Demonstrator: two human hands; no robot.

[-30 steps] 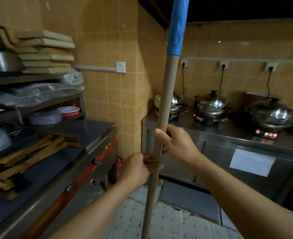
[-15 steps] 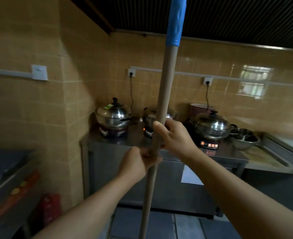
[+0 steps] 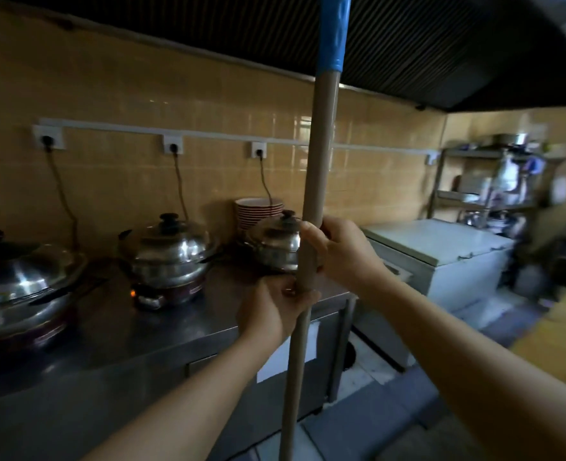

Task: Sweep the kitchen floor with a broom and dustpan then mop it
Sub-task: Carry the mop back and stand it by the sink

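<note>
Before the steel counter [image 3: 161, 331]: we are holding one long handle [image 3: 319, 181] near-upright, both hands wrapping it, left hand [image 3: 271, 314] gripping just below right hand [image 3: 341, 254], blue sleeve overhead, working end running down out of view

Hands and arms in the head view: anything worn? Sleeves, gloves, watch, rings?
Both forearms are bare all the way to the bottom edge of the frame: no sleeves or cuffs show. The left hand and right hand have no gloves, and neither wrist carries a watch or band. No ring is visible, though the dim light and curled fingers hide some of the fingers. No markings show.
</note>
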